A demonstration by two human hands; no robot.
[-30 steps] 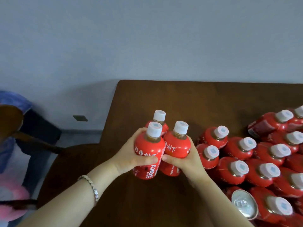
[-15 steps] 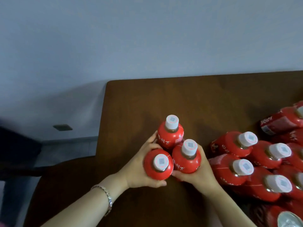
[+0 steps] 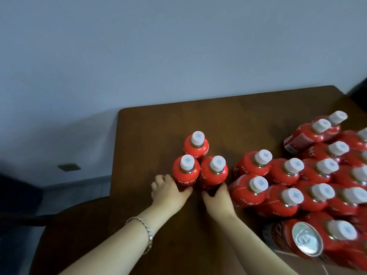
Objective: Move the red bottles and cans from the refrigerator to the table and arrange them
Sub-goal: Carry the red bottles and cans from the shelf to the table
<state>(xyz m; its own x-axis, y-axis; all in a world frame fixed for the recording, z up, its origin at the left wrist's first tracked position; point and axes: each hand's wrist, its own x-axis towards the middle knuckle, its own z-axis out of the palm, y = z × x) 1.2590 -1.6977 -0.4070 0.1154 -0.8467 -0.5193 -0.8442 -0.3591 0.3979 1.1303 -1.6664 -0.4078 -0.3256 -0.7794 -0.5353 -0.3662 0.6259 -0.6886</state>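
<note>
Three red bottles with white caps stand upright in a tight triangle on the brown table (image 3: 155, 126): a back bottle (image 3: 196, 148), a left front bottle (image 3: 185, 173) and a right front bottle (image 3: 214, 174). My left hand (image 3: 168, 192) wraps low around the base of the left front bottle. Around the base of the right front bottle sits my right hand (image 3: 216, 201). A silver bracelet is on my left wrist.
Several more red bottles (image 3: 294, 172) stand packed together just right of the trio, and one (image 3: 303, 138) lies on its side behind them. A red can (image 3: 305, 241) with a silver top stands near the front right. The table's left edge is close to the trio.
The three bottles have come down from being carried above the table and now stand on it. Both hands have slid from the bottles' bodies down to their bases.
</note>
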